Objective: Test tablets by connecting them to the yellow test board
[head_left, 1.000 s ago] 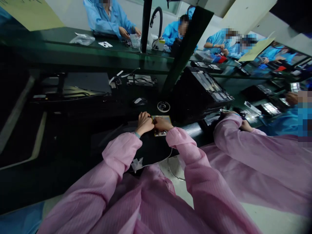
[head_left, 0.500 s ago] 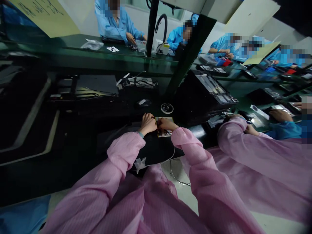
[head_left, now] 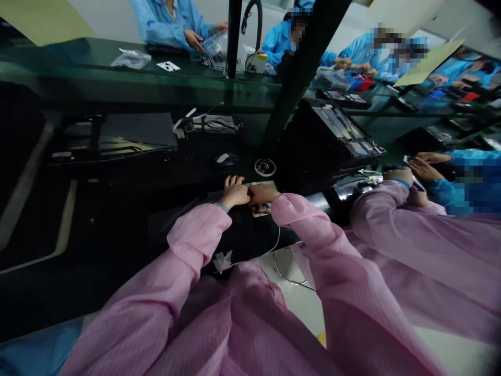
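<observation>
Centre frame: left hand, right hand touch over small yellowish flat board. Fingers curled; whether gripping, we cannot tell. Board likely light, stiff, fragile: hold edges.

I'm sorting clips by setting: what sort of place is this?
Likely an electronics assembly line: people in blue coats along a green bench, stacked black trays, and a small board.

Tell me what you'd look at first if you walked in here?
Two pink sleeves reach to the middle, where the left hand and right hand meet over a small yellowish card on the dark bench. Just beyond sits a small ring, and people in blue coats work along the green table at the back.
</observation>
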Demonstrator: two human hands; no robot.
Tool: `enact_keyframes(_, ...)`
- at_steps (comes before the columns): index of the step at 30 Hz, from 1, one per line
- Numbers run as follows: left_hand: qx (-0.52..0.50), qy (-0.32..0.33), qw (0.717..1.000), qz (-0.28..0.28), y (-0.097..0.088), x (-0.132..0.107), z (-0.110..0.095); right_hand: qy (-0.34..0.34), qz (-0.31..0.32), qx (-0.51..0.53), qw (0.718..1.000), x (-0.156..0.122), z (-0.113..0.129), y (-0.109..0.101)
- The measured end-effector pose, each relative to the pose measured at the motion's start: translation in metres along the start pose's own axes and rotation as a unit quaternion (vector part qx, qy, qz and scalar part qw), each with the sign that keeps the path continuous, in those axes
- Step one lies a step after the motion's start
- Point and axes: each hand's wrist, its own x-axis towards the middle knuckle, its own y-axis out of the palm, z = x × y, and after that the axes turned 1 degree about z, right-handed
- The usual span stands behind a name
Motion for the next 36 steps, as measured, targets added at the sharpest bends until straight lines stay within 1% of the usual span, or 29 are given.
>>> enact_keyframes(8,-0.006,0.0,1.0,0.001,0.0,-0.001,-0.001,0.003,0.003,-0.011,1.0,-0.003,0.002,0.0)
enact_keyframes(16,-0.032,0.002,0.999,-0.009,0.0,0.001,0.0,0.01,-0.011,-0.004,1.0,-0.004,0.0,-0.002)
enact_keyframes(18,-0.045,0.001,0.999,-0.015,-0.003,0.002,-0.001,0.007,-0.011,0.005,1.0,-0.006,-0.003,-0.005)
enact_keyframes(20,-0.059,-0.007,0.998,-0.027,-0.011,-0.004,0.0,0.01,-0.018,0.012,1.0,-0.014,-0.006,-0.01)
enact_keyframes(22,-0.076,-0.012,0.995,-0.056,-0.022,-0.022,0.008,0.025,-0.047,0.01,0.999,-0.031,-0.008,-0.015)
enact_keyframes(23,-0.084,-0.012,0.993,-0.077,-0.028,-0.037,0.016,0.038,-0.069,0.003,0.997,-0.041,-0.007,-0.016)
enact_keyframes(25,-0.101,0.006,0.984,-0.144,-0.035,-0.076,0.04,0.057,-0.137,0.002,0.989,-0.063,0.0,-0.014)
enact_keyframes(26,-0.099,-0.009,0.978,-0.181,-0.036,-0.099,0.055,0.054,-0.172,0.01,0.984,-0.072,0.006,-0.01)
enact_keyframes(27,-0.088,-0.053,0.971,-0.217,-0.034,-0.122,0.071,0.03,-0.216,0.047,0.975,-0.078,0.014,-0.004)
enact_keyframes(28,-0.078,-0.121,0.957,-0.253,-0.03,-0.144,0.087,-0.011,-0.239,0.086,0.967,-0.08,0.024,0.003)
enact_keyframes(29,-0.076,-0.191,0.938,-0.28,-0.025,-0.164,0.102,-0.049,-0.247,0.119,0.96,-0.079,0.036,0.011)
enact_keyframes(30,-0.091,-0.247,0.921,-0.289,-0.019,-0.181,0.114,-0.069,-0.247,0.138,0.957,-0.075,0.047,0.018)
enact_keyframes(32,-0.178,-0.315,0.891,-0.273,-0.008,-0.205,0.131,-0.061,-0.246,0.141,0.957,-0.06,0.069,0.032)
enact_keyframes(34,-0.263,-0.35,0.862,-0.255,-0.002,-0.219,0.133,-0.038,-0.257,0.152,0.954,-0.044,0.081,0.04)
enact_keyframes(36,-0.326,-0.376,0.829,-0.256,-0.005,-0.23,0.124,-0.042,-0.27,0.204,0.94,-0.036,0.083,0.042)
